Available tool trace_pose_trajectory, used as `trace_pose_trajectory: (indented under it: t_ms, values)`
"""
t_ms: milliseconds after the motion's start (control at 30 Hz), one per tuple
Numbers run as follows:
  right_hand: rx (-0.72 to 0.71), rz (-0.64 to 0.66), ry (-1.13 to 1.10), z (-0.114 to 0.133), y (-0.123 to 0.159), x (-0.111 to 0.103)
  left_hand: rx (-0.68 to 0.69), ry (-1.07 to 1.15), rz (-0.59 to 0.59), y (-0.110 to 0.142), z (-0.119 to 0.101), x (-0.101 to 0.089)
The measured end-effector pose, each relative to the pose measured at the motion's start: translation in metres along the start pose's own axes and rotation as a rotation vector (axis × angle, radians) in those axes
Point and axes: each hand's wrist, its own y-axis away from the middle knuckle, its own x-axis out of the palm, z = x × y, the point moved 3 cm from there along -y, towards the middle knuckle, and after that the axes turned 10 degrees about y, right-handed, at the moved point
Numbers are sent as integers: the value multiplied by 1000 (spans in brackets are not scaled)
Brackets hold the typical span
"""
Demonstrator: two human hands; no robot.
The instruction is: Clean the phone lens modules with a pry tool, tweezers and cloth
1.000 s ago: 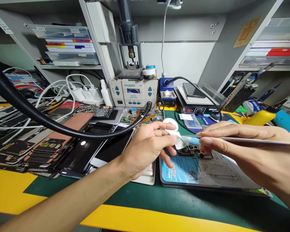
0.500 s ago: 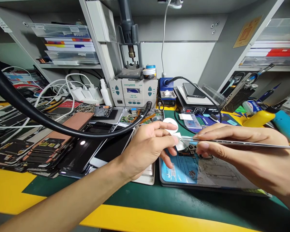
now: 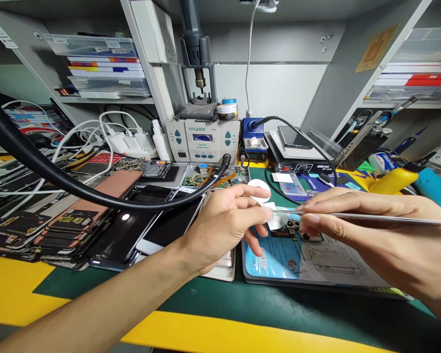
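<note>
Between the thumb and fingers of my left hand is a small white wipe, pinched near its edge. My right hand grips a pair of thin metal tweezers, held nearly level. Their tips reach the wipe beside my left fingertips; whether they clasp anything there is too small to tell. Just below lie small phone camera parts and a dark board piece, on a flat blue and grey box. My left hand partly covers a white round pad behind the wipe.
Phone screens and stacked phone parts lie on the left. A thick black hose loops across them to the hot air station. Behind my right hand are a black heating plate and a yellow bottle.
The tweezers have turned slightly in my right hand, their two arms now looking like one. My right hand has shifted a little to the right; my left hand stays still.
</note>
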Motion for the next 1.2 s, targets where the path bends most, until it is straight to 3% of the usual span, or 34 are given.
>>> trace_pose_trajectory:
  t_ms: [267, 567, 1200]
  values:
    - [77, 21, 41, -2, 0, -1, 1, 1, -3, -1, -1, 1]
    - [-15, 85, 23, -5, -3, -1, 2, 16, 2, 1, -1, 1]
    - [35, 76, 90, -6, 0, -3, 6, 25, 13, 1, 0, 2]
